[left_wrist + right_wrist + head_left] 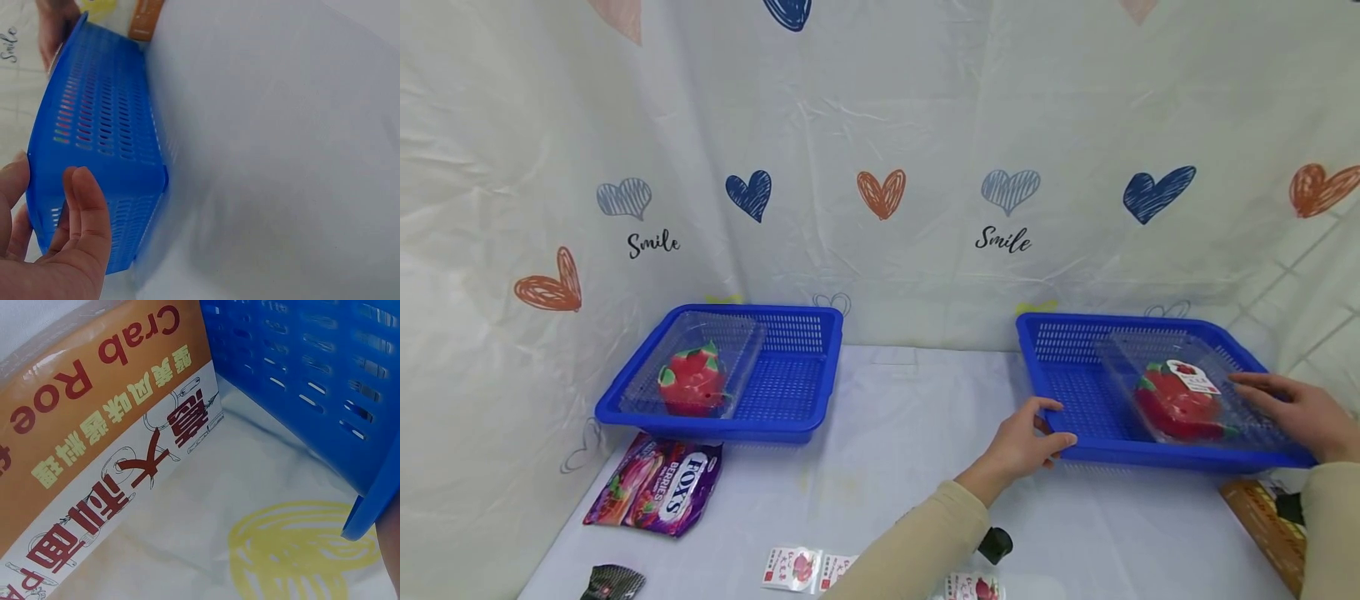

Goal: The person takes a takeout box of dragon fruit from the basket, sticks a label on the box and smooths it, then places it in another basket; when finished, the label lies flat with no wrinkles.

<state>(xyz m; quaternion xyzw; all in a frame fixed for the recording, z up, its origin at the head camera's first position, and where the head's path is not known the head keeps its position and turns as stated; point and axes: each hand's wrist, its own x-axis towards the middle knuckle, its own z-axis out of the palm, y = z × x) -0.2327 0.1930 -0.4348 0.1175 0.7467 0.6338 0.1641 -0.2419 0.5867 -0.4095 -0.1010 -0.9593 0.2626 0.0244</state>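
Observation:
My left hand (1026,437) grips the near left corner of the right-hand blue basket (1138,452), thumb and fingers on either side of its rim. Inside lies a clear plastic box (1123,354) holding a red, green-tipped dragon fruit (1176,411). A white label (1193,377) printed with a red fruit is on the box lid. My right hand (1296,417) reaches over the basket's right rim, fingers extended over the box's right side near the label. From the left wrist view, the right hand (55,31) shows at the basket's far end; the right wrist view mostly misses it.
Another blue basket (790,387) on the left holds a similar boxed dragon fruit (694,379). A purple FOX'S candy bag (658,486) lies before it. Fruit labels (792,569), a dark small item (996,545) and a black wrapper (612,582) lie nearer. An orange-and-white pasta package (119,444) stands beside the right basket.

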